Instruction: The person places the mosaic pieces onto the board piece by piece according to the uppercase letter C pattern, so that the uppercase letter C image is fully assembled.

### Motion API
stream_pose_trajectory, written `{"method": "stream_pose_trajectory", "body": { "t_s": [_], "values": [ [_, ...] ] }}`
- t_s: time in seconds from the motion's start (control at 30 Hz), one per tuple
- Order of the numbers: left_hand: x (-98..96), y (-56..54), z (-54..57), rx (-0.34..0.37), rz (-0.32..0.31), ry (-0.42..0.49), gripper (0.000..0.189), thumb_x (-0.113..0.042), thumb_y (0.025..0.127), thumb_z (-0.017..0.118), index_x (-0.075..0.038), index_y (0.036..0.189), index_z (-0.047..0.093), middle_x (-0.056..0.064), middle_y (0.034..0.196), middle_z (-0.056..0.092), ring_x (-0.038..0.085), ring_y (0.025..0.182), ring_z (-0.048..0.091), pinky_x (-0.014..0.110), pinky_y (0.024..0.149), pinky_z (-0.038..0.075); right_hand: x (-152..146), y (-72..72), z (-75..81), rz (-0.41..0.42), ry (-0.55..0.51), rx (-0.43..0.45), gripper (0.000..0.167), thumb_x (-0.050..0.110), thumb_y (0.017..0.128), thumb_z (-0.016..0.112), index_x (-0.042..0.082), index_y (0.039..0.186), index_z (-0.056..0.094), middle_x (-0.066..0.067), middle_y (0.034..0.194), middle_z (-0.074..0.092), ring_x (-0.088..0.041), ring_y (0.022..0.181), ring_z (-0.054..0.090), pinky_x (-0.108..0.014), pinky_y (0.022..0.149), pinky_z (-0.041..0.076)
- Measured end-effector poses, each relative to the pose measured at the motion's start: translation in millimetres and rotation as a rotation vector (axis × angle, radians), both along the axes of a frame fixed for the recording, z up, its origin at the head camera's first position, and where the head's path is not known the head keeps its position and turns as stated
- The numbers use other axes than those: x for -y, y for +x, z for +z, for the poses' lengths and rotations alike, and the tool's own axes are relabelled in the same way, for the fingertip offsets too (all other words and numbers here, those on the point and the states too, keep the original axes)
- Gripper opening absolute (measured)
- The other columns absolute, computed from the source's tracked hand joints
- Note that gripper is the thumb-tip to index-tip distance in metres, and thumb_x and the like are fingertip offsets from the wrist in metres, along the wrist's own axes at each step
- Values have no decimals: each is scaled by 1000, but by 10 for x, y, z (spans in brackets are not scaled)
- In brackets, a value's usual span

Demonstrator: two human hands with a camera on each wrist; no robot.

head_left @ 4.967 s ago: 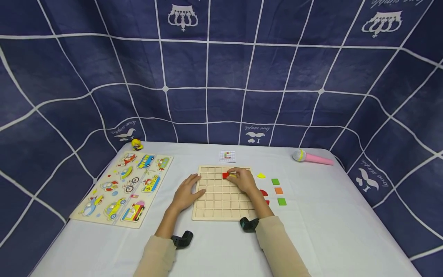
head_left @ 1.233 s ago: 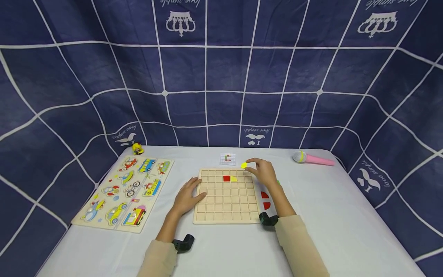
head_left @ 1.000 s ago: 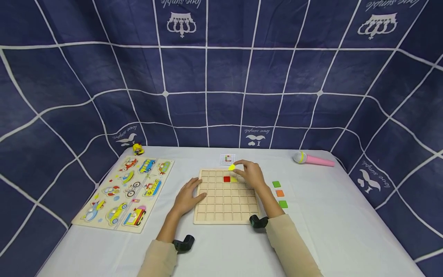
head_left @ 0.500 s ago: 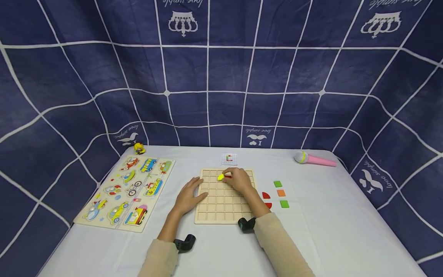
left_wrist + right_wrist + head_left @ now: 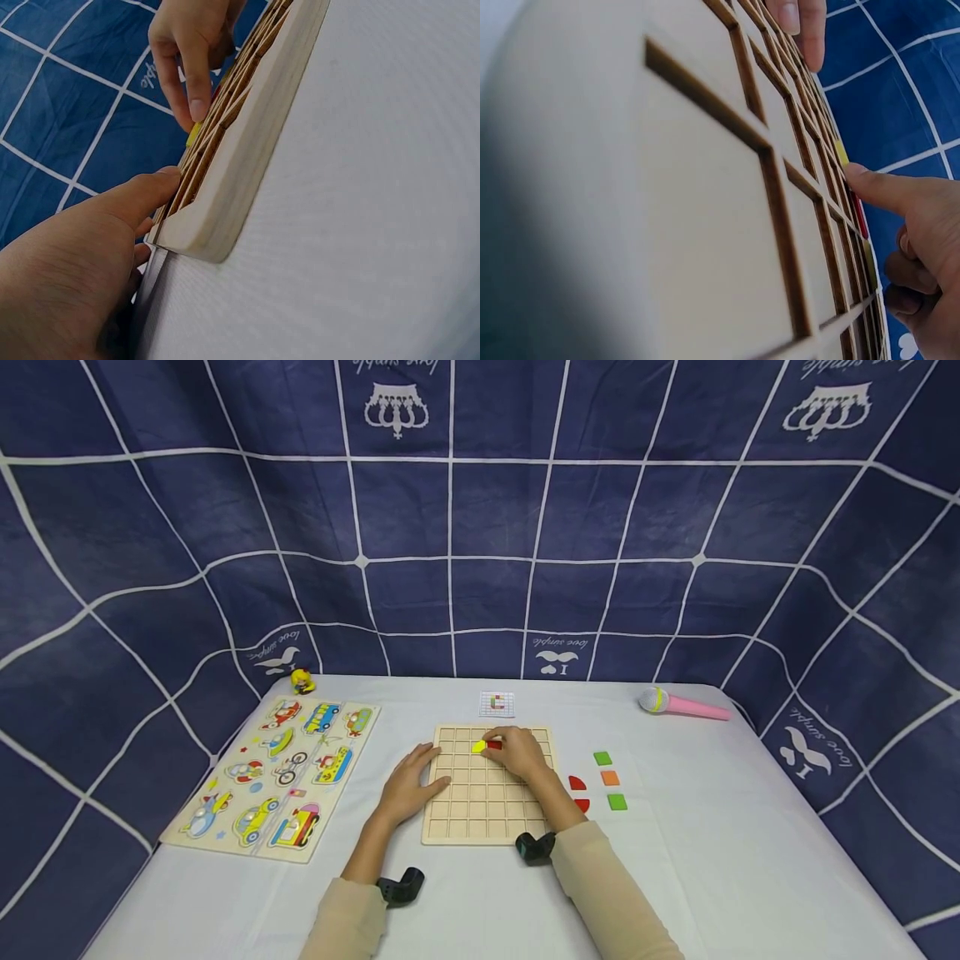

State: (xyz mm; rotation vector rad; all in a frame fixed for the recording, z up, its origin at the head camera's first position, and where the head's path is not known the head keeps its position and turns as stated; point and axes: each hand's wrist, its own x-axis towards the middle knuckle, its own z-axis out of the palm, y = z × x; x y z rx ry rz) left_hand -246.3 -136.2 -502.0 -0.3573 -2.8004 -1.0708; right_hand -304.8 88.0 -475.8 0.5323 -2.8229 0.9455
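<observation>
R hand (image 5: 516,752) fingers pressing yellow tile (image 5: 478,746) into grid board (image 5: 480,810) by red tile (image 5: 494,745) | L hand (image 5: 408,777) flat, steadying edge | 2 red, 2 green, 1 orange left on counter

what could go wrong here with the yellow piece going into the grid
The yellow piece sits at the right hand's fingertips, beside the red piece; pressed in crooked, it might catch on the thin cell walls of the grid board or nudge the red one. The left hand rests only on the board's left edge, so a hard push could slide the board on the smooth white table.
</observation>
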Motion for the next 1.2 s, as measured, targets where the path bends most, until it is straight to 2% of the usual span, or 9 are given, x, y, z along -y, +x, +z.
{"method": "stream_pose_trajectory", "body": {
  "t_s": [0.13, 0.23, 0.47, 0.6, 0.77, 1.0, 1.2],
  "values": [
    [5, -8, -7, 2, 0, 0, 64, -40, 83, 65, -9, 136, 46, 14, 144, 34, 36, 133, 27, 54, 105, 24, -62, 21, 36, -15, -13, -2, 27, 27, 78, 75, 15, 101, 72, 2, 63, 56, -10, 53, 38, -24, 47, 33],
    [5, -15, -12, -2, 5, -6, 63, -40, 83, 66, -10, 136, 46, 14, 144, 34, 36, 133, 27, 53, 105, 24, -160, 46, 77, -41, -51, 11, 27, 25, 77, 76, 15, 102, 71, -2, 64, 55, -11, 53, 37, -24, 47, 32],
    [-9, -18, -13, 2, 7, -12, 63, -39, 83, 66, -10, 136, 46, 14, 145, 34, 35, 134, 26, 53, 106, 23, -569, 118, 194, -108, -112, 11, 22, 20, 81, 73, 13, 101, 71, 1, 50, 35, -11, 44, 27, -24, 40, 24],
    [-3, -18, -17, -8, 7, -14, 63, -38, 83, 66, -9, 135, 47, 14, 144, 34, 35, 133, 27, 53, 105, 24, -861, 139, 219, -128, -105, -11, 22, 18, 81, 72, 11, 102, 71, 2, 50, 34, -11, 44, 26, -23, 40, 23],
    [-6, -19, -25, -21, 7, -9, 62, -38, 83, 66, -9, 135, 47, 14, 144, 35, 35, 133, 27, 53, 105, 25, -1255, 163, 181, -167, -135, -37, 23, 15, 79, 73, 9, 102, 71, 1, 48, 32, -11, 43, 25, -23, 39, 22],
    [-8, -16, -30, -13, 11, -11, 63, -38, 83, 66, -10, 135, 47, 14, 144, 35, 35, 133, 27, 53, 105, 24, -1728, 237, 66, -232, -120, 76, 29, 15, 80, 72, 8, 108, 68, 1, 52, 34, -12, 45, 29, -24, 39, 25],
    [-3, -9, -28, -12, 14, -8, 63, -39, 83, 66, -10, 135, 47, 14, 144, 35, 35, 133, 26, 53, 105, 24, -1947, 265, 2, -244, -84, 184, 32, 17, 80, 72, 7, 110, 68, 0, 55, 36, -15, 49, 31, -25, 43, 25]
  ]
}}
